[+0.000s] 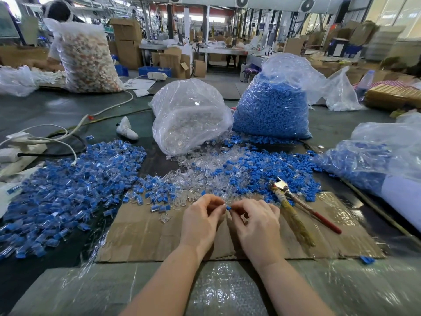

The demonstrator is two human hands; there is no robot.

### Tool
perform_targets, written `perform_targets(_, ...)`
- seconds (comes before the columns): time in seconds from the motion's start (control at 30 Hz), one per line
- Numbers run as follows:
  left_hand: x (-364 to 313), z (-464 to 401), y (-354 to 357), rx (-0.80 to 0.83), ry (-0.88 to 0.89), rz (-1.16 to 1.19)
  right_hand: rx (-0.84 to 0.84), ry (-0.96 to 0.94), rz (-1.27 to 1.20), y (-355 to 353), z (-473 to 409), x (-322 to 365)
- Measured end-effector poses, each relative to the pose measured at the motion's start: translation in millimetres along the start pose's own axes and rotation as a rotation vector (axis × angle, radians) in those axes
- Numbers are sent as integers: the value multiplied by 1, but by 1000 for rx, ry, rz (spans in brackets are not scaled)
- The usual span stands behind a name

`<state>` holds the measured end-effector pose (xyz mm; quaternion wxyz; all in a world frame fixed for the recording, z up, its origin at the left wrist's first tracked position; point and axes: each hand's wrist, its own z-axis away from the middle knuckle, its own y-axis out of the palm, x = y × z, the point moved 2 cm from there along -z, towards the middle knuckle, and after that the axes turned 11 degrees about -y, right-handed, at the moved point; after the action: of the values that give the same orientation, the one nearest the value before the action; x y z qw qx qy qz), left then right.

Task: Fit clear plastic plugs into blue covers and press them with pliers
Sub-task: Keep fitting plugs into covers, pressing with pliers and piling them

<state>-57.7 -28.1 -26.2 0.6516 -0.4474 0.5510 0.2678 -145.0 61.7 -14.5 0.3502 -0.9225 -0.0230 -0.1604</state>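
Head view: your left hand [201, 214] pinches a clear plug [224, 202], right hand [255, 216] pinches a blue cover [228, 208] — line them up squarely before pushing.

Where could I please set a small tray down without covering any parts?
Bare cardboard lies left of the left hand, below the assembled pile. Another patch lies between the pliers and the cardboard's right edge. Ahead of both hands, loose parts crowd everything.

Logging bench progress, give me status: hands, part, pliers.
Left hand and right hand both pinching small parts together; blue cover at fingertips. Pliers idle on cardboard, right side. Nothing blocking.
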Motion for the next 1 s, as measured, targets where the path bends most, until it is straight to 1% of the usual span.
perform_targets(0.23,1,1,1,72,11,-27,29,-5,15,4,2,-1)
perform_targets(0.6,-2,2,-1,51,7,-24,71,-12,-12,2,1,0)
perform_targets(1.0,-6,3,-2,65,20,-52,39,-41,8,2,0,0)
